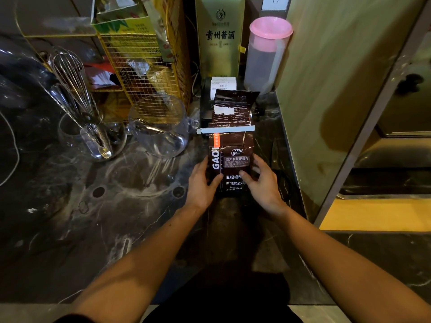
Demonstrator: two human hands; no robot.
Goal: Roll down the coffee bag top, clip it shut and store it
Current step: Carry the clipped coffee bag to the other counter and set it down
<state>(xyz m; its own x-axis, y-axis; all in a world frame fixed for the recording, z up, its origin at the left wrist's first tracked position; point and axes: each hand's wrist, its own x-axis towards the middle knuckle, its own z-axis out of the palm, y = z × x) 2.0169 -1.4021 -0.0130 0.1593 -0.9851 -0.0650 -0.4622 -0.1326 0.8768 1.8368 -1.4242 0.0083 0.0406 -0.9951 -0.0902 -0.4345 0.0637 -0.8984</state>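
Coffee bag [229, 159] — how many, and where is it?

— One, dark brown, standing on the dark marble worktop [116, 229] between the two hands. The left hand [202, 183] grips its left edge with the thumb on the front; the right hand [262, 180] grips its right edge the same way. Both are closed around the bag's lower half.

— Is it shut?

— One pale clip [225, 130] runs across it above the hands, and the top flap stands up beyond the clip.

— What stands around, biggest first?

— Beyond the hands, one yellow wire basket [149, 73] holding packets, then one tall green-gold box [220, 36] with printed characters, and one clear jug with a pink lid [268, 54] against the wall to the right of the box. Left of the left hand sit one clear glass pitcher [161, 127] and one glass cup holding a whisk [70, 75]. Directly behind the bag is one small black receipt printer [207, 99] with paper coming out.

— Anything in the way?

— The printer sits just behind the bag; the wall is near the right hand.
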